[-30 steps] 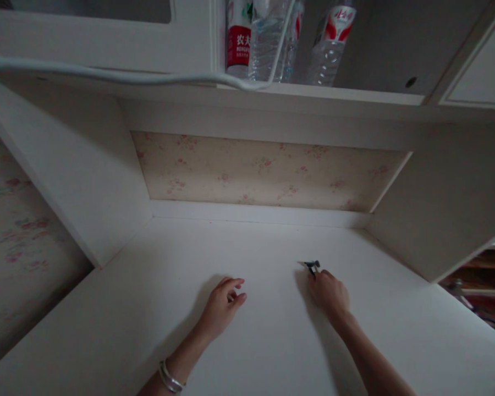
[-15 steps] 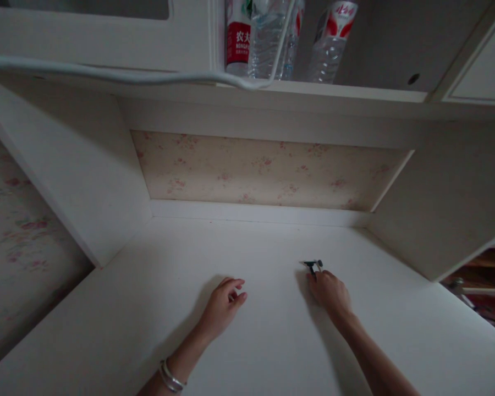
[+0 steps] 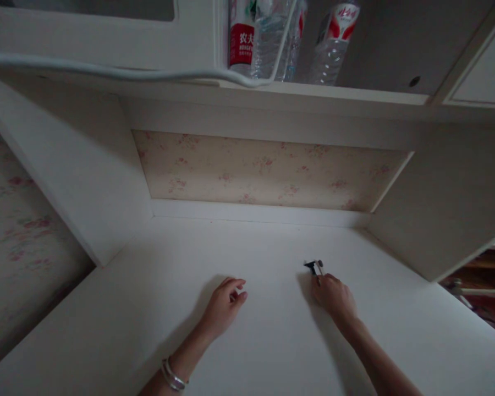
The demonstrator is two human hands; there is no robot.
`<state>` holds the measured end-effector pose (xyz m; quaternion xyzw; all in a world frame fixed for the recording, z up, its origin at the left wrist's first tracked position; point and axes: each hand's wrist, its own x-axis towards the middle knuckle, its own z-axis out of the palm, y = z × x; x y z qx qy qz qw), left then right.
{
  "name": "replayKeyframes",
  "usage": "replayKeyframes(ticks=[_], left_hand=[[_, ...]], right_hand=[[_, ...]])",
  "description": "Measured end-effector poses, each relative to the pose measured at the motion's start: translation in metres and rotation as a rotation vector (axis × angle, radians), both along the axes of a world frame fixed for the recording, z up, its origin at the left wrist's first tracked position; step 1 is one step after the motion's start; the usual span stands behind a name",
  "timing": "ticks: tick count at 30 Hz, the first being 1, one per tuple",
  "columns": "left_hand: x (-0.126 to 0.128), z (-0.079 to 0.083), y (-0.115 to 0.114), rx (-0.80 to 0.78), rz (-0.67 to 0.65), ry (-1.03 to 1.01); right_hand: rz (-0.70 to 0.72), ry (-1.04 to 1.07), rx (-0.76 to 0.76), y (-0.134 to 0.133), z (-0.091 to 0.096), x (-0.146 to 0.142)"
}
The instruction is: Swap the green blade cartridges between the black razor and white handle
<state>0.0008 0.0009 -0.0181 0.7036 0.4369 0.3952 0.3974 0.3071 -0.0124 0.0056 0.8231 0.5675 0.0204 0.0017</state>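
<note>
My right hand (image 3: 336, 297) is closed around a small tool (image 3: 313, 266) whose kind I cannot make out. A black, T-shaped end, a pale bar and a dark round tip stick out past the fingers; the rest is hidden in the hand. Above the white desktop (image 3: 268, 335), to the left, my left hand (image 3: 225, 305) holds nothing. Its fingers curl loosely, with the thumb apart from them. A silver bangle (image 3: 173, 375) circles the left wrist.
Overhead, a shelf (image 3: 388, 98) carries several plastic bottles, among them a red-labelled bottle (image 3: 241, 44) and a tilted bottle (image 3: 332, 55). A white cable (image 3: 127, 74) runs along its front. Side panels (image 3: 445, 192) close off the desk, with floral wallpaper (image 3: 272, 168) behind.
My right hand has shifted slightly right with the small tool, which has turned a little in view. My left hand stays nearly where it was.
</note>
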Motion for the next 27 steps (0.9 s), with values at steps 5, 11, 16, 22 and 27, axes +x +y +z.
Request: replayKeyframes(ticks=[5, 11, 16, 22, 27], left_hand=[[0.0, 0.002, -0.001, 0.004, 0.001, -0.001], [0.0, 0.005, -0.002, 0.001, 0.005, 0.021], [0.0, 0.004, -0.002, 0.002, 0.005, 0.02], [0.0, 0.001, 0.0, 0.007, 0.011, 0.015], [-0.001, -0.001, 0.0, 0.028, 0.002, 0.025]], right_hand=[[-0.05, -0.014, -0.015, 0.0, 0.003, 0.007], [-0.014, -0.036, -0.049, 0.0, 0.008, 0.015], [-0.008, -0.054, -0.061, -0.001, 0.008, 0.018], [0.025, -0.075, -0.057, -0.004, 0.005, 0.013], [0.027, -0.08, -0.046, -0.004, 0.005, 0.011]])
